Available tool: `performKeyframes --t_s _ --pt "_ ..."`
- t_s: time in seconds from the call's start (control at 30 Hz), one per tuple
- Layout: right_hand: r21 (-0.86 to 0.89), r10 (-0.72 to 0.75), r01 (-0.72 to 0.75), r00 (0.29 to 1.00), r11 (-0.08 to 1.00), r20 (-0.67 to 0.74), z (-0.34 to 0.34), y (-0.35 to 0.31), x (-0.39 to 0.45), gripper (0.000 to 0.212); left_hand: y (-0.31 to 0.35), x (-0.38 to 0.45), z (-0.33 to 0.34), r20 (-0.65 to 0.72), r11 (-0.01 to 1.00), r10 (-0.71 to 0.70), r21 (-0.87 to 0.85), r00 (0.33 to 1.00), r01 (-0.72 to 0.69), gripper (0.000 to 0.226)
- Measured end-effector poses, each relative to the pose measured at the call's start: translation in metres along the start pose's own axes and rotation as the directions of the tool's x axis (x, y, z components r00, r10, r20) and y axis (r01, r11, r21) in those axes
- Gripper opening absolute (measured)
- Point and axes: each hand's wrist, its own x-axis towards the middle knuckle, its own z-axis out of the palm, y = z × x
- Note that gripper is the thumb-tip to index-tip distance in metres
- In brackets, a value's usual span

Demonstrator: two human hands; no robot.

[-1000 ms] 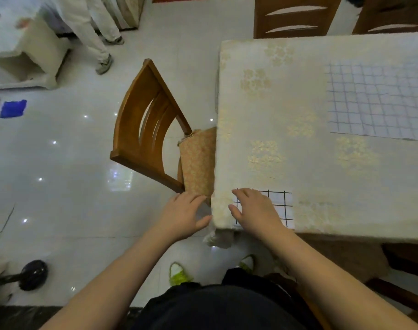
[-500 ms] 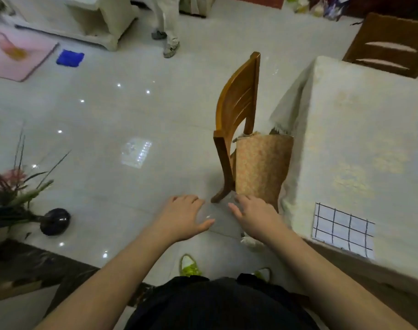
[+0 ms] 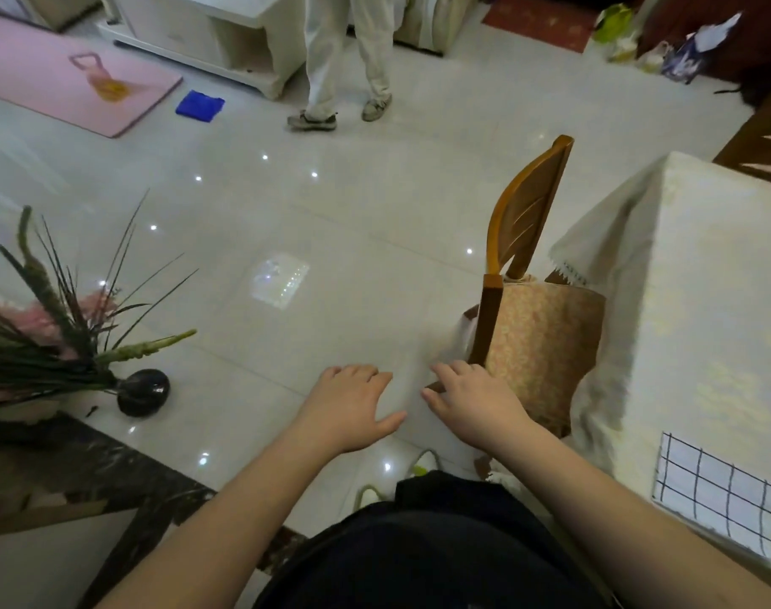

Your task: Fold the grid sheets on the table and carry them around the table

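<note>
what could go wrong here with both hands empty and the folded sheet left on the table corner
The folded grid sheet lies right at the table edge, so a brush from the right arm might knock it off. Neither the left hand nor the right hand holds it. The wooden chair stands close ahead, a possible bump.

A folded grid sheet [image 3: 717,494], white with hand-drawn dark lines forming rows of squares, lies flat on the cloth-covered surface [image 3: 704,301] close to its near edge, at the lower right of the view. Its lines run slightly askew to that edge. Nothing touches it or rests on it.
</note>
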Motion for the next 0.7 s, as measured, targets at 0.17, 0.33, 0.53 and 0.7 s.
performKeyframes --t_s 0.17,0.33,0.53,0.7 --pt "-0.011 -0.026 0.025 0.999 1.000 -0.026 -0.004 -0.002 0.025 0.055 -0.021 0.026 -0.010 -0.014 1.000 -0.004 0.028 1.000 0.004 0.089" --pt "0.038 -0.039 0.041 0.998 0.998 -0.055 -0.021 0.016 0.064 0.055 -0.038 0.076 -0.024 -0.039 0.999 -0.021 0.027 0.999 0.022 0.095" --pt "0.042 -0.030 0.034 0.995 0.999 -0.097 -0.052 0.040 0.115 0.052 -0.050 0.130 -0.064 0.054 0.995 -0.011 0.095 0.998 0.006 0.088" --pt "0.134 -0.017 0.035 0.991 0.990 -0.133 -0.075 0.042 0.144 0.059 -0.059 0.169 -0.098 0.056 0.990 0.006 0.143 0.998 -0.014 0.075"
